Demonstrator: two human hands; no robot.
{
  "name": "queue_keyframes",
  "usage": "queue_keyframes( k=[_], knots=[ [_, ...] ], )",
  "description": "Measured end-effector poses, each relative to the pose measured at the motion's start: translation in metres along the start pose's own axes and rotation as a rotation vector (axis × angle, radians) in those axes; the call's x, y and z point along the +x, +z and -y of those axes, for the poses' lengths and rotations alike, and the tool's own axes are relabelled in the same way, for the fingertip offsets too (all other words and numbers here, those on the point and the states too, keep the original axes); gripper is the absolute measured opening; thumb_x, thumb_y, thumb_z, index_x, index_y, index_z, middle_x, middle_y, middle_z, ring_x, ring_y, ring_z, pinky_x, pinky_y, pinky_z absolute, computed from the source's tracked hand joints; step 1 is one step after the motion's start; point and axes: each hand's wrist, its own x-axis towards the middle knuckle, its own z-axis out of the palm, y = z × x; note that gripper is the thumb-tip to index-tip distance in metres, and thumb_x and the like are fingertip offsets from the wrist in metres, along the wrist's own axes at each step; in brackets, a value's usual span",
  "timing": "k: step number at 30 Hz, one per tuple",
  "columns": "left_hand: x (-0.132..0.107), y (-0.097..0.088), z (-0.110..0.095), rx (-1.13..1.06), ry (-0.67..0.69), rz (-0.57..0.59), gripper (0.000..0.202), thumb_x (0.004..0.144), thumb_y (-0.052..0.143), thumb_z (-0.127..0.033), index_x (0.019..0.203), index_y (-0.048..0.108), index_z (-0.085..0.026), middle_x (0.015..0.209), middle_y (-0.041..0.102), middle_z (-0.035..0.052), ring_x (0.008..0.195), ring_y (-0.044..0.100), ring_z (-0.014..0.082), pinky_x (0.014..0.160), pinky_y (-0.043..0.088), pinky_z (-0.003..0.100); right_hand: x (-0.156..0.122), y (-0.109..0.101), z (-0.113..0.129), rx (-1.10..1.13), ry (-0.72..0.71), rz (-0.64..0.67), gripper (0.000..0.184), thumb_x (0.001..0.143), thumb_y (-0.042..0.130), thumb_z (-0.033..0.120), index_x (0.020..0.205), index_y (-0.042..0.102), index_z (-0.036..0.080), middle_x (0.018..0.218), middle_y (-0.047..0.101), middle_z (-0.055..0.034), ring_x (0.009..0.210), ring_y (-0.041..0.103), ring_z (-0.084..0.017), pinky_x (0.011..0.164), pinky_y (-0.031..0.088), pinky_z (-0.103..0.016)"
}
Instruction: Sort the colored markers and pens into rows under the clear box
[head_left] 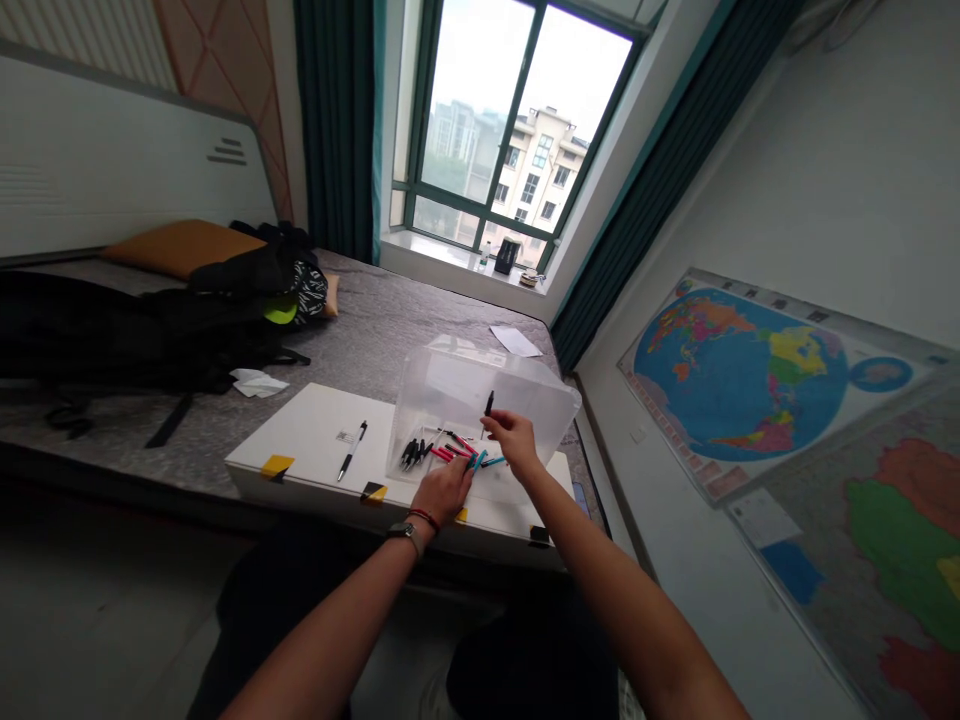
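A clear plastic box (480, 395) lies tipped on a white board (315, 430) that rests on a grey bed. Black pens (412, 452) and red and teal pens (459, 450) lie spilled at its mouth. My right hand (511, 438) is closed on a black pen (489, 403), holding it upright in front of the box. My left hand (444, 490), with a watch and red band at the wrist, reaches palm down into the red and teal pens, its fingers curled over them. Another black pen (352, 450) lies apart on the board to the left.
Black bags and clothes (187, 310) and an orange pillow (180, 245) lie on the bed at left. A sheet of paper (516, 341) lies near the window. World maps (757, 370) cover the right wall. My dark-clothed knees are below the board.
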Motion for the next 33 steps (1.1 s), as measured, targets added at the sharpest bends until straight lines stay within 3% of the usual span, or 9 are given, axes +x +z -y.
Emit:
queue_keyframes(
  k=[4,9,21,33],
  knots=[
    [0.0,0.001,0.0,0.017,0.003,0.0,0.032,0.099,0.03,-0.036,0.111,0.055,-0.019,0.096,0.067,0.0091,0.083,0.064,0.0204,0.07,0.045,0.03,-0.022,0.001,-0.001,0.201,0.063,-0.053,0.04,0.067,0.076,0.044,0.093,0.069,0.013,0.082,0.07,-0.0064,0.071,0.065,-0.016,0.063,0.055,-0.03],
    [0.0,-0.002,-0.003,0.022,0.011,0.012,0.031,0.099,0.03,-0.037,0.11,0.054,-0.019,0.096,0.068,0.0091,0.083,0.064,0.0205,0.069,0.044,0.03,-0.037,0.009,-0.011,0.135,0.012,0.009,0.038,0.067,0.075,0.043,0.09,0.071,0.014,0.081,0.071,-0.0061,0.073,0.066,-0.019,0.065,0.056,-0.031],
    [0.0,0.0,-0.003,0.055,-0.052,0.071,0.034,0.099,0.029,-0.04,0.113,0.053,-0.021,0.096,0.068,0.0081,0.083,0.064,0.0208,0.069,0.044,0.029,-0.044,0.01,-0.017,0.233,-0.014,-0.086,0.038,0.07,0.075,0.045,0.093,0.072,0.015,0.083,0.072,-0.0063,0.074,0.066,-0.019,0.066,0.055,-0.03],
    [0.0,-0.001,-0.004,0.053,-0.073,0.074,0.033,0.099,0.03,-0.038,0.113,0.054,-0.02,0.096,0.068,0.0086,0.084,0.065,0.0209,0.069,0.043,0.029,-0.053,0.012,-0.035,0.127,-0.013,0.052,0.03,0.071,0.074,0.04,0.089,0.075,0.016,0.089,0.074,-0.0073,0.083,0.066,-0.022,0.08,0.052,-0.035]
  ],
)
